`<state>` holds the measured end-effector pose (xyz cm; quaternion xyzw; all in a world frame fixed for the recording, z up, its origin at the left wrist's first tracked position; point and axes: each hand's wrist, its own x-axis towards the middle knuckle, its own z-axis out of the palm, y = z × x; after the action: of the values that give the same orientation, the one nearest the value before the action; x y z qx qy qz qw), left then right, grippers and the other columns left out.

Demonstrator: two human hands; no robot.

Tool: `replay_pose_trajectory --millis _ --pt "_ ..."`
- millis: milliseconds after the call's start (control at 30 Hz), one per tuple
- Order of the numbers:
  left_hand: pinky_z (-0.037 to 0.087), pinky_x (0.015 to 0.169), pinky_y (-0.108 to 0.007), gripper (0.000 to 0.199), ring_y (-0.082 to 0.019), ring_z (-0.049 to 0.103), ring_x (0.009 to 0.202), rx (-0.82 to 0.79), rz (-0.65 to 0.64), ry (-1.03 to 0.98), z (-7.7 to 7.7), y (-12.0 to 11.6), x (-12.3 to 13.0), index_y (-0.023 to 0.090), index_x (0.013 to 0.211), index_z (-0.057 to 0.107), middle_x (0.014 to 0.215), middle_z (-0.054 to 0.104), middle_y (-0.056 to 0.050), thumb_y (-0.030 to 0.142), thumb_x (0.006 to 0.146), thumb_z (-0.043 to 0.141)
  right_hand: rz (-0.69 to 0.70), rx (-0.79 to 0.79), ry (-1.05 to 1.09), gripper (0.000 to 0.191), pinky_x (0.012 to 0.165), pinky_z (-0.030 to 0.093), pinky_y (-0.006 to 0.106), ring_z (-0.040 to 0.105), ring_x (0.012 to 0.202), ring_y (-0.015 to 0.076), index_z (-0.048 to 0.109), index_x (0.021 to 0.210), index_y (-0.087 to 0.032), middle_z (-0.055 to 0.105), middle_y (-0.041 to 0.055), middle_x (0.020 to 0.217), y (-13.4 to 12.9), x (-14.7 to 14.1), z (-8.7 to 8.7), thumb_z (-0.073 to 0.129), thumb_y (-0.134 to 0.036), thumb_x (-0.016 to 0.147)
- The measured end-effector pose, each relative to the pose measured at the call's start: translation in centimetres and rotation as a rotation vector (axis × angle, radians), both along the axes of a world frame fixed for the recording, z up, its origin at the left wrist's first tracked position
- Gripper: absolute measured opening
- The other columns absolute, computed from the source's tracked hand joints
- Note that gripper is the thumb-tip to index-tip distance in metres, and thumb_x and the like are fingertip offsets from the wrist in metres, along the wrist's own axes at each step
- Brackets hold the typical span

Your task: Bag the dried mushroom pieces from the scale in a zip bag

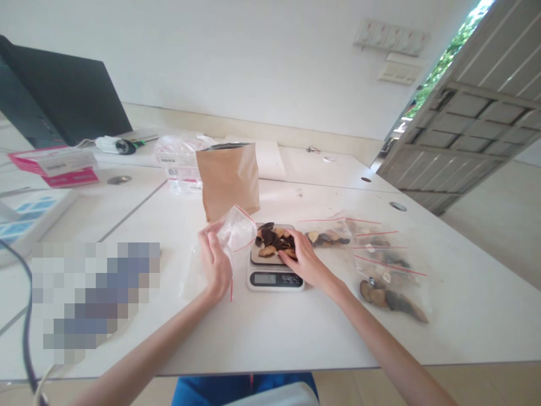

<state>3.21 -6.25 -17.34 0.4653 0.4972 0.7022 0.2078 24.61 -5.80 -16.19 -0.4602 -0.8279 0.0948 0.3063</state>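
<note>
My left hand (216,262) is closed on a clear zip bag (240,228) with a red seal line, its mouth tilted toward the scale. Dark brown and tan dried slices (274,241) lie in a loose pile on the plate of a white kitchen scale (275,280). The scale's display is lit, but its digits are too small to read. My right hand (306,258) reaches over the plate's right side, thumb and fingers curled around some of the slices. Another clear bag lies under my left hand.
Several clear zip bags (391,265) with dried pieces lie to the right. Behind the scale stands an open brown paper pouch (230,180). Pink-and-white boxes (70,169) and a black monitor (71,96) are at the left; a cable (27,321) hangs over the left front edge.
</note>
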Motion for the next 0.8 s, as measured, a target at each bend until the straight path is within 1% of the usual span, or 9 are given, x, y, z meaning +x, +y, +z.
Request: replay_pose_trajectory --millis 133,267,333,433,500,567,633,700,800 --pt "0.047 0.099 -0.039 0.035 -0.021 0.05 0.123 0.014 -0.006 -0.149 0.0 -0.4 0.6 0.022 0.108 0.051 0.124 0.054 -0.009 0.047 0.095 0.03 -0.027 0.018 -0.005 0.025 0.092 0.045 0.048 0.053 0.106 0.0263 0.04 0.115 -0.02 0.054 0.0141 0.109 -0.3 0.2 0.0 0.042 -0.028 0.092" --pt "0.046 0.1 -0.039 0.036 -0.021 0.051 0.122 0.02 -0.036 -0.18 0.3 -0.6 1.1 0.022 0.106 0.051 0.125 0.054 -0.009 0.048 0.095 0.03 -0.017 0.001 -0.006 0.01 0.086 0.047 0.044 0.052 0.097 0.0243 0.043 0.102 -0.021 0.054 0.011 0.099 -0.2 0.2 0.3 0.04 -0.023 0.092" --pt "0.046 0.1 -0.041 0.036 -0.022 0.053 0.12 0.001 -0.05 -0.19 0.2 -0.6 1.1 0.022 0.107 0.051 0.124 0.054 -0.009 0.049 0.094 0.031 -0.01 -0.006 -0.002 0.008 0.084 0.047 0.043 0.051 0.095 0.0234 0.043 0.099 -0.021 0.054 0.0099 0.097 -0.1 0.2 0.2 0.039 -0.022 0.092" --pt "0.046 0.1 -0.042 0.037 -0.023 0.053 0.119 -0.019 -0.069 -0.204 0.0 -0.7 1.1 0.022 0.108 0.052 0.122 0.054 -0.009 0.05 0.094 0.032 0.001 -0.007 0.028 0.008 0.084 0.047 0.041 0.051 0.093 0.0222 0.043 0.099 -0.021 0.053 0.0088 0.095 0.0 0.2 -0.4 0.038 -0.024 0.093" --pt "0.046 0.099 -0.043 0.038 -0.024 0.053 0.12 -0.026 -0.076 -0.202 -0.2 -0.7 1.1 0.022 0.109 0.053 0.12 0.054 -0.01 0.05 0.094 0.032 0.001 -0.019 0.067 0.01 0.084 0.047 0.041 0.051 0.093 0.0216 0.043 0.101 -0.021 0.053 0.0089 0.096 0.1 0.4 -0.7 0.038 -0.025 0.093" --pt "0.047 0.098 -0.043 0.038 -0.025 0.053 0.12 -0.028 -0.077 -0.189 -0.4 -0.8 1.0 0.022 0.109 0.053 0.12 0.055 -0.01 0.05 0.094 0.032 -0.025 -0.035 0.14 0.012 0.086 0.046 0.04 0.052 0.095 0.021 0.042 0.103 -0.021 0.053 0.0095 0.099 0.4 0.6 -0.5 0.038 -0.027 0.093" --pt "0.048 0.096 -0.043 0.038 -0.025 0.053 0.12 -0.028 -0.076 -0.167 -0.5 -0.7 1.0 0.023 0.11 0.052 0.121 0.055 -0.01 0.05 0.094 0.03 -0.055 -0.048 0.239 0.014 0.089 0.046 0.039 0.054 0.098 0.0202 0.042 0.103 -0.021 0.053 0.0102 0.102 0.7 0.3 0.6 0.039 -0.028 0.092" --pt "0.05 0.094 -0.042 0.038 -0.025 0.053 0.121 -0.034 -0.074 -0.145 -0.6 -0.7 1.1 0.023 0.111 0.051 0.123 0.054 -0.011 0.049 0.094 0.029 -0.042 -0.08 0.326 0.017 0.092 0.045 0.036 0.054 0.1 0.0187 0.043 0.107 -0.021 0.053 0.0098 0.105 1.2 -0.6 2.4 0.041 -0.031 0.092" --pt "0.05 0.094 -0.043 0.038 -0.025 0.052 0.122 -0.037 -0.071 -0.132 -0.7 -0.7 1.1 0.023 0.111 0.05 0.124 0.055 -0.011 0.05 0.094 0.028 0.083 -0.18 0.363 0.026 0.092 0.045 0.032 0.056 0.099 0.0153 0.043 0.116 -0.021 0.054 0.0064 0.106 2.0 -3.5 5.8 0.043 -0.033 0.092"
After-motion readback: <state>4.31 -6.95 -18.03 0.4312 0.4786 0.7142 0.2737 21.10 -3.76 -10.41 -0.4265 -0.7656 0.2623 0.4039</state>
